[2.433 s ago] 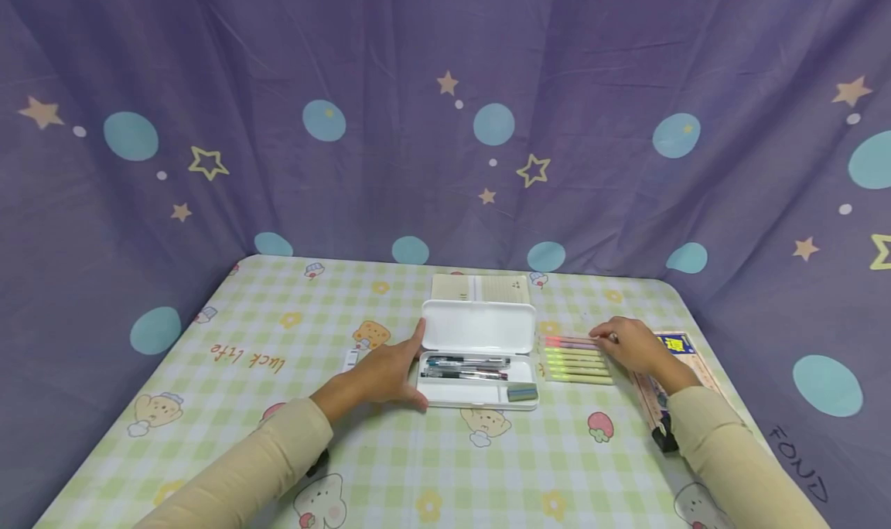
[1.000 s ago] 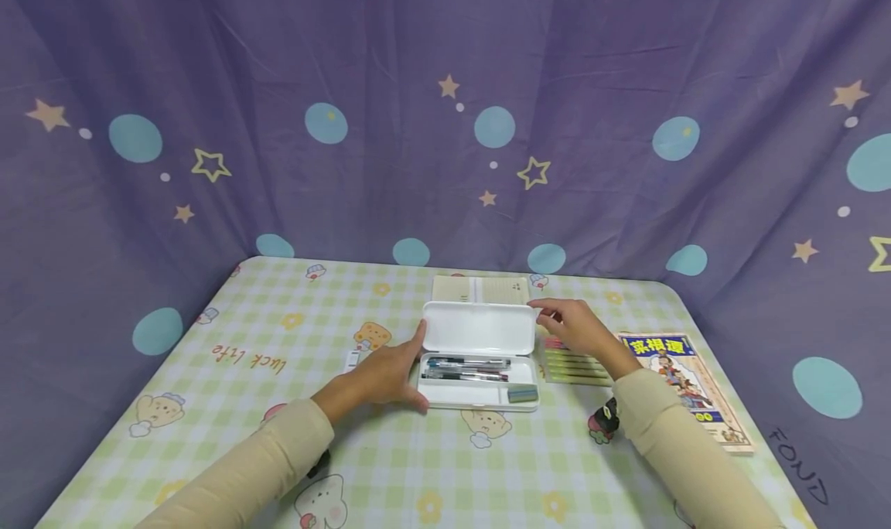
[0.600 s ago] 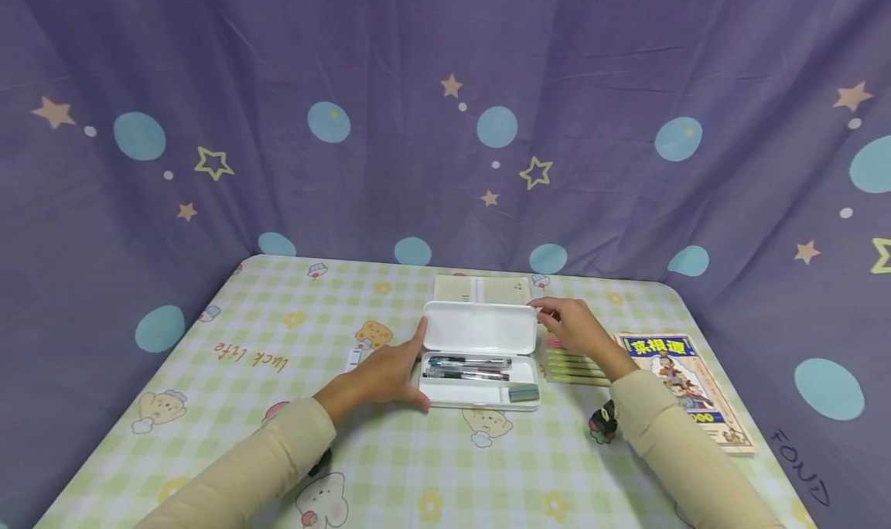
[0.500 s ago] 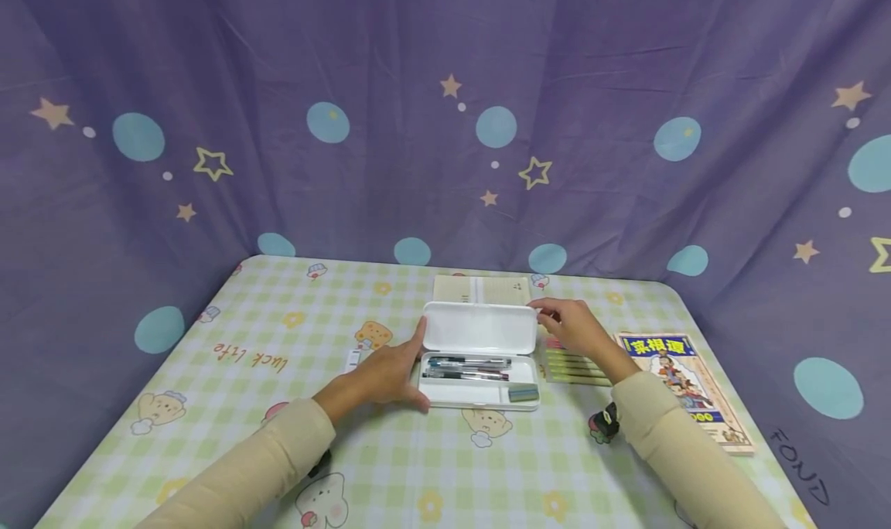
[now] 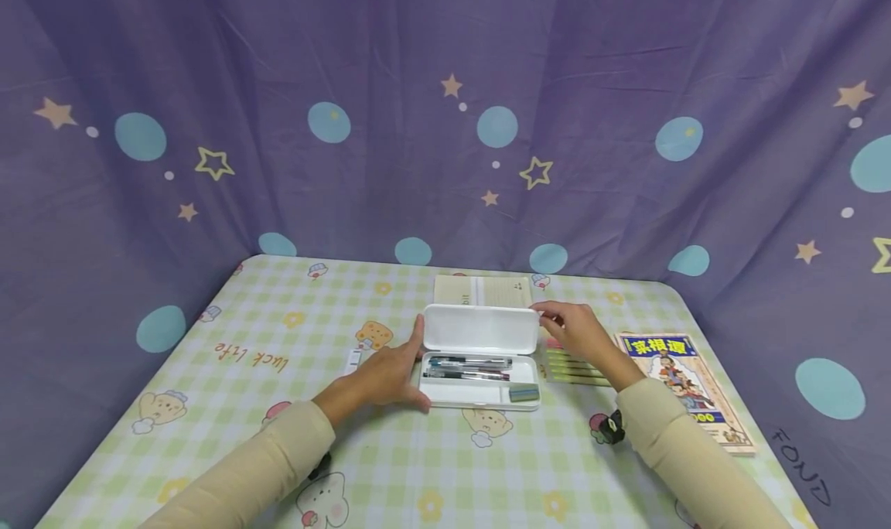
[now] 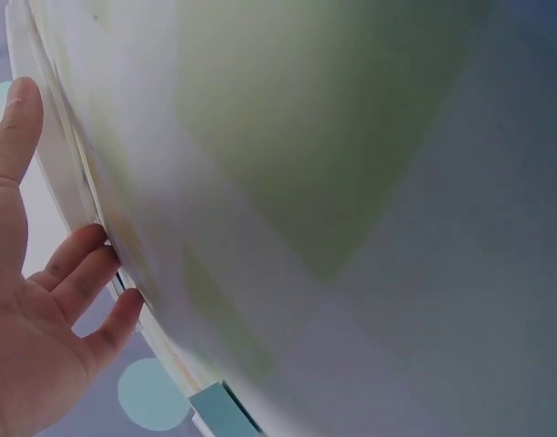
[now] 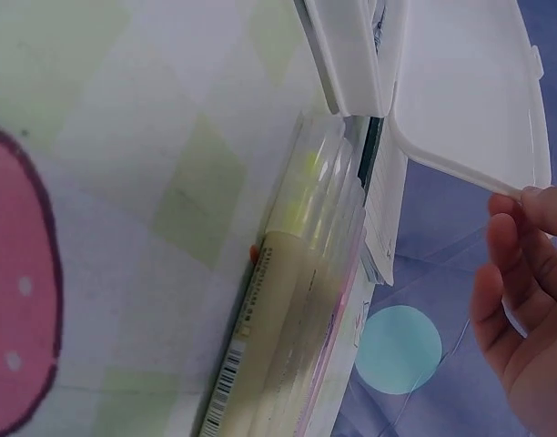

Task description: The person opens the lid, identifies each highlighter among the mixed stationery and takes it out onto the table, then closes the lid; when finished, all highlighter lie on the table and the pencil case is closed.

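A white pencil case (image 5: 459,394) lies with its lid (image 5: 480,329) raised. Several pens (image 5: 468,368) fill its back compartment, and a blue-grey eraser (image 5: 524,393) sits at the right of the front one. My left hand (image 5: 386,370) rests against the case's left side, thumb by the front corner and fingers spread toward the lid. In the left wrist view, its fingertips (image 6: 104,255) touch the edge. My right hand (image 5: 578,332) pinches the lid's upper right corner, as the right wrist view shows between thumb and index finger (image 7: 504,232).
Right of the case, under my right hand, lies a clear pack of highlighters (image 5: 574,368). A comic-covered book (image 5: 685,390) is farther right. A cream notebook (image 5: 455,288) lies behind the lid, and a small white item (image 5: 353,359) beside my left hand.
My right hand has left the highlighters, moving left to the lid's corner. The lid has just tipped slightly forward, uncovering more of the notebook behind. My left hand stays in place.
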Demonstrator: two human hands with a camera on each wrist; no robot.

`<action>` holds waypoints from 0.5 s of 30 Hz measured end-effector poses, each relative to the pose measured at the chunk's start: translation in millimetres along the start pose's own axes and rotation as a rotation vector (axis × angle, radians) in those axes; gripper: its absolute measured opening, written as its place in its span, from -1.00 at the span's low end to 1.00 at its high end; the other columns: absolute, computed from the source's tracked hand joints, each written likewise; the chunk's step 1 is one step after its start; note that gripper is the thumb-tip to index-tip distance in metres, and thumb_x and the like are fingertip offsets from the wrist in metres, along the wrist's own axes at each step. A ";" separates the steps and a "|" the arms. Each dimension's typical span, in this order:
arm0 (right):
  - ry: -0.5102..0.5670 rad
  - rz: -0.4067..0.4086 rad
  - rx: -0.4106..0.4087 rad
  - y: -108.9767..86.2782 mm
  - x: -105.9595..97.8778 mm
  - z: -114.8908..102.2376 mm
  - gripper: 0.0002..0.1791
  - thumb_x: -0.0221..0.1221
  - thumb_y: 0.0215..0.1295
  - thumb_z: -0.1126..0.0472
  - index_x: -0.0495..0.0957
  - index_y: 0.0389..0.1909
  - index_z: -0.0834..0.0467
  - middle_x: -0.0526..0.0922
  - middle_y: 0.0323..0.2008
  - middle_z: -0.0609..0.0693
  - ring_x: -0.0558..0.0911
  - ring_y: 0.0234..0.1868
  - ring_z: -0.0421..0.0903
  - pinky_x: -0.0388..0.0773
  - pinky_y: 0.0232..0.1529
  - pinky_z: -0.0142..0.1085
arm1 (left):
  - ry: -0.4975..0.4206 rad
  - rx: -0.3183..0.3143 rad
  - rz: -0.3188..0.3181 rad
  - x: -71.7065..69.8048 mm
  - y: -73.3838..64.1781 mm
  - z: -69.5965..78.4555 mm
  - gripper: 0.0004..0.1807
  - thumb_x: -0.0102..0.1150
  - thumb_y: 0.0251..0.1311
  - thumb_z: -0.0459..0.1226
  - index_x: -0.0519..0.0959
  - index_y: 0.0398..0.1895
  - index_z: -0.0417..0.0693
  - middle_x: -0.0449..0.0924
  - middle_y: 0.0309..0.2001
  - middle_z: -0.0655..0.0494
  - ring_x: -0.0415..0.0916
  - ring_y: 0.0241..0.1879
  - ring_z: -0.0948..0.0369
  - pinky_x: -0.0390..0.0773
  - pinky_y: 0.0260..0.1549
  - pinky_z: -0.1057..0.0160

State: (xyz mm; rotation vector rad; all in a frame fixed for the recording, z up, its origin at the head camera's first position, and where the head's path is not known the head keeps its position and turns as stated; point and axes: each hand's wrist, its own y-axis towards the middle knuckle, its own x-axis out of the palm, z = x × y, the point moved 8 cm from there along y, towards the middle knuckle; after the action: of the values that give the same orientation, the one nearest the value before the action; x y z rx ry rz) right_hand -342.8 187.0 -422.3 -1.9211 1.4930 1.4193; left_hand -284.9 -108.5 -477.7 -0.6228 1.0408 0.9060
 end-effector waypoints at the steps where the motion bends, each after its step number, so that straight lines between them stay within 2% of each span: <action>1: 0.003 0.003 0.002 -0.6 -0.3 -0.1 -0.72 0.24 0.39 0.30 0.71 0.08 0.14 0.77 -0.39 0.08 0.60 -0.42 -0.22 0.52 -0.39 -0.34 | -0.007 -0.004 0.002 -0.2 -0.3 0.1 0.70 0.60 -0.31 0.27 -0.44 0.63 -0.21 0.61 0.24 0.01 0.66 -0.05 0.09 0.58 0.13 0.09; 7: 0.032 0.016 0.002 -6.7 -0.1 -0.3 -0.72 0.25 0.40 0.28 0.71 0.08 0.11 0.78 -0.35 0.08 0.65 -0.40 -0.21 0.57 -0.38 -0.35 | -0.032 -0.013 0.008 -0.8 -1.2 0.4 0.70 0.62 -0.32 0.25 -0.42 0.63 -0.23 0.62 0.22 0.02 0.67 -0.06 0.09 0.58 0.12 0.08; 11: 0.041 0.047 -0.037 -13.9 -1.0 -2.9 -0.74 0.27 0.38 0.28 0.71 0.06 0.09 0.79 -0.36 0.04 0.66 -0.41 -0.24 0.60 -0.40 -0.37 | -0.021 -0.028 0.007 -0.2 -1.6 -1.4 0.70 0.61 -0.32 0.26 -0.44 0.64 -0.19 0.61 0.24 0.04 0.67 -0.06 0.07 0.58 0.11 0.08; 15: 0.063 0.048 -0.058 -23.6 -1.4 -5.1 -0.75 0.27 0.38 0.27 0.72 0.04 0.06 0.79 -0.38 0.00 0.64 -0.44 -0.31 0.59 -0.41 -0.38 | -0.021 -0.032 0.004 0.4 -1.2 -2.2 0.67 0.60 -0.31 0.28 -0.36 0.65 -0.19 0.61 0.26 0.01 0.67 0.00 0.03 0.57 0.15 0.06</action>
State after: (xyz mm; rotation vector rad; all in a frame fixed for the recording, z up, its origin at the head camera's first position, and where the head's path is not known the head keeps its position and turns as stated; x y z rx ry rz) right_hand -319.8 193.5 -426.0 -1.9943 1.5522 1.4504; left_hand -284.8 -110.7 -479.0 -0.6370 1.0107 0.9322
